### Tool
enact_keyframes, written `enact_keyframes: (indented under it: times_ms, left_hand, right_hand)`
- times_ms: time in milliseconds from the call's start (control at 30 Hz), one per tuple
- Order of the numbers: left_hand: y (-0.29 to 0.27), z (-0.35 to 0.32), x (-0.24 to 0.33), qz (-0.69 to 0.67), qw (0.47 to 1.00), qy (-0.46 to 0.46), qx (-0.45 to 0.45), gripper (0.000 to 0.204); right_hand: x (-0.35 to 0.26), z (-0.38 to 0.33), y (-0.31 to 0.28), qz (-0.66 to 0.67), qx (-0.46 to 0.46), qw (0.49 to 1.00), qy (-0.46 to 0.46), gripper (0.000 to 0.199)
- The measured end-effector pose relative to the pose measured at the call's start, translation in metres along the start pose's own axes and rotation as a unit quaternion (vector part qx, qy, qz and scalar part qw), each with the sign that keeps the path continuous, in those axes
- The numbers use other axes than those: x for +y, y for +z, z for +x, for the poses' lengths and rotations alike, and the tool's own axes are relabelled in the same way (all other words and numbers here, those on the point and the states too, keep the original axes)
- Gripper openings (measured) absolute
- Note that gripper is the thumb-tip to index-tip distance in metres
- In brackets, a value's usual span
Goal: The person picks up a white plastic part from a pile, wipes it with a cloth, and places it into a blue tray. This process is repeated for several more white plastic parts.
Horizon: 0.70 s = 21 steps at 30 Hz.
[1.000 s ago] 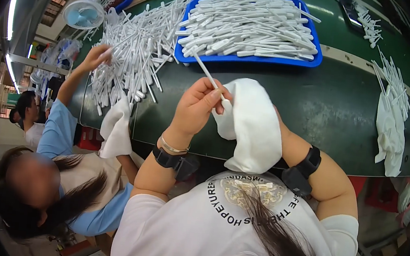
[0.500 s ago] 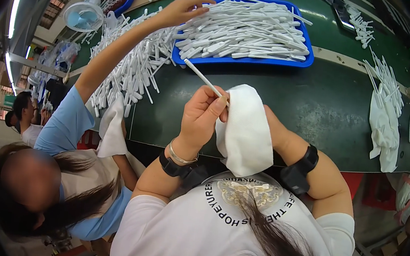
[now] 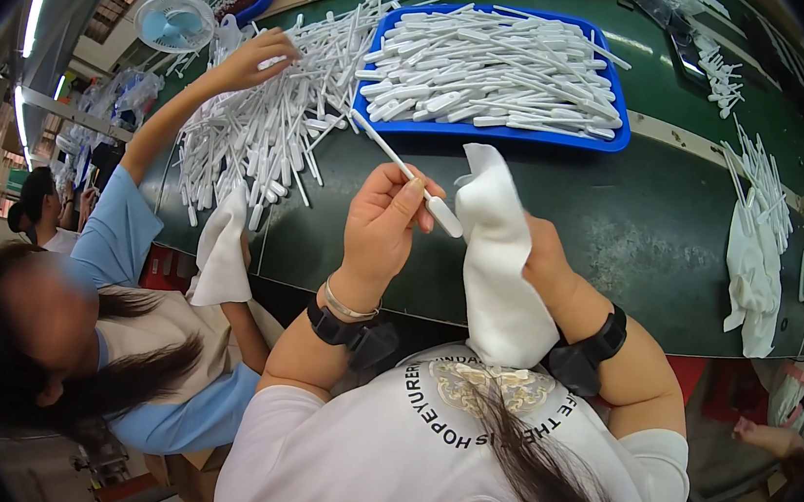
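Note:
Between the thumb and fingers of my left hand [image 3: 384, 218] is a white stick with a flat, paddle-shaped end [image 3: 444, 218]. It slants, its thin end toward the blue tray and its paddle toward the cloth. My right hand [image 3: 548, 261] is closed on a white cloth [image 3: 503, 271], which hangs down to my shirt; the cloth hides some of the fingers. The paddle shows uncovered at the cloth's left edge. Beyond my hands, a blue tray [image 3: 493, 135] holds many similar white sticks [image 3: 490, 69].
To the left, a co-worker's hand [image 3: 258, 57] reaches over a loose pile of white sticks [image 3: 273, 130]; their other hand is by a white cloth [image 3: 224, 252]. At the right table [image 3: 638, 246] edge lie more sticks [image 3: 767, 182] and a cloth [image 3: 753, 268].
The stick's paddle end, earlier covered by the cloth, now shows outside it. My hands have moved slightly apart. The co-worker's hand has moved from the blue tray left to the loose pile.

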<state>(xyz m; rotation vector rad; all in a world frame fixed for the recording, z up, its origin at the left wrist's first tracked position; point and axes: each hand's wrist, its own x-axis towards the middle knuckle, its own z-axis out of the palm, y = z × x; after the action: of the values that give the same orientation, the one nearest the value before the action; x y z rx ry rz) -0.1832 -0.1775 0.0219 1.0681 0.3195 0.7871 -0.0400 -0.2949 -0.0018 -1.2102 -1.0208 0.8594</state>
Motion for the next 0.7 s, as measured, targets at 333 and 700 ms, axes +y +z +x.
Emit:
enact_keyframes:
  times_ms: [333, 700]
  left_hand:
    - [0.002, 0.003, -0.014, 0.017, 1.0, 0.002, 0.026, 0.01]
    - [0.009, 0.0, -0.01, 0.019, 1.0, 0.003, 0.007, 0.011]
  right_hand:
    - [-0.003, 0.001, 0.003, -0.305, -0.021, 0.913, -0.271, 0.026]
    - [-0.008, -0.001, 0.002, -0.318, 0.01, 0.902, -0.292, 0.027]
